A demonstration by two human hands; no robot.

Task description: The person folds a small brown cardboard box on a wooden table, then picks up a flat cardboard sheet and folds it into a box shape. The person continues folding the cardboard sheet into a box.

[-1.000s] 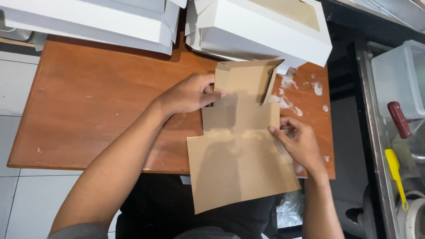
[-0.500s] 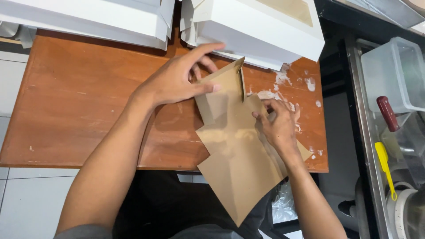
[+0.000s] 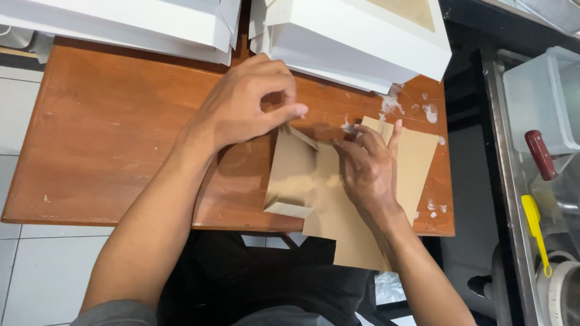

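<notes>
Two bare hands at work over a reddish-brown wooden counter (image 3: pixel 109 139), grain worn, smeared with white flecks toward its right end. Pale tiled floor (image 3: pixel 18 102) beyond the left edge; to the right, a metal ledge with a translucent plastic tub (image 3: pixel 538 96), a red-handled tool (image 3: pixel 541 154) and a yellow-handled tool (image 3: pixel 534 226). At the far edge of the counter, stacks of white cardboard boxes (image 3: pixel 356 42), flat and matte, one with a tan panel in its lid. On the near right part of the counter, a flat brown cardboard blank (image 3: pixel 302 181), kraft-coloured, dull and stiff, creased into panels, one corner hanging past the near edge, a narrow flap standing up along its upper left side and another folded pale strip at its lower left. Left hand (image 3: pixel 241 105) hovering at the blank's upper left corner, fingers (image 3: pixel 290 111) drawn narrow, thumb and forefinger pinched on the raised flap's top edge. Right hand (image 3: pixel 368 172) palm down on the middle of the blank, fingers spread moderately and pressing the sheet flat against the wood, gripping nothing. Dark clothing below the counter's near edge.
</notes>
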